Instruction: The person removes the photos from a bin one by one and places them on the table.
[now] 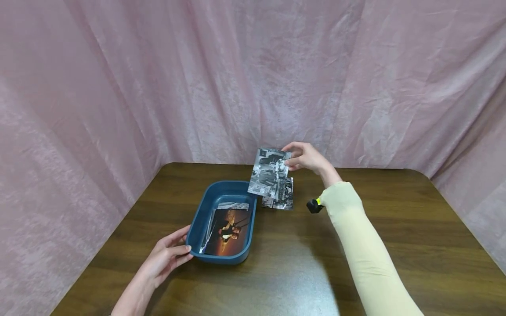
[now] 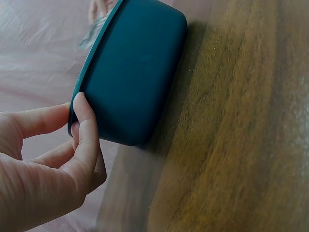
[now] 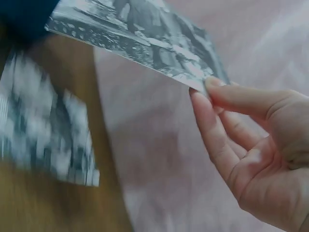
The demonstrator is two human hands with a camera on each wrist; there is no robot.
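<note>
My right hand (image 1: 306, 157) pinches a black-and-white photo (image 1: 269, 173) by its edge, thumb against fingers. The photo is raised, its lower left corner overlapping the rim of a blue bin (image 1: 220, 260) in the head view. Under it, a second black-and-white photo (image 1: 285, 195) lies on the table, partly covered from above; the right wrist view shows this lower photo (image 3: 46, 123) blurred. With thumb and fingers my left hand (image 1: 168, 256) grips the bin's near left rim. Inside the bin lies a colour picture (image 1: 229, 232) of two figures against an orange sky, over other glossy sheets (image 1: 233, 206).
The bin stands on a brown wooden table (image 1: 379, 232) with rounded far corners. Pink curtains (image 1: 253, 79) hang behind the table and along its sides. A small black device (image 1: 315, 206) with a yellow strap sits at the right wrist.
</note>
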